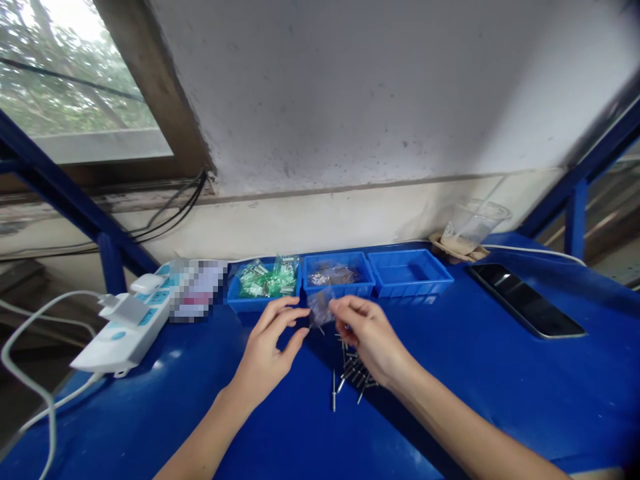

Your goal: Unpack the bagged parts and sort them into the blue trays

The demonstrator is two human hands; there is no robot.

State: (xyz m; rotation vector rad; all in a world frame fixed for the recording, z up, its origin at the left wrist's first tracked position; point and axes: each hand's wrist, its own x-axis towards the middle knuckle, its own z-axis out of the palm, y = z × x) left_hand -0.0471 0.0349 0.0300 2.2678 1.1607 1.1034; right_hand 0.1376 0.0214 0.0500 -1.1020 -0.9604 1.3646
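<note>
Between the thumb and fingers of my right hand [367,333] is a small clear plastic bag [321,308], held above the table. My left hand [273,343] is just left of the bag, thumb and fingers apart; whether a fingertip touches the bag's edge I cannot tell. Several metal pop rivets [354,371] lie in a loose pile on the blue table [280,433], partly hidden by my right hand. One rivet [334,393] points towards me at the pile's near left. Behind my hands, the middle blue bin [345,291] contains clear bags with small metal parts.
The left blue bin [257,306] holds green-and-clear packets; the right blue bin [413,287] stands beside the middle one. A phone [525,300] and a plastic cup [473,227] are at right. At left sit a power strip [113,343] with cables and a blurred card [197,290].
</note>
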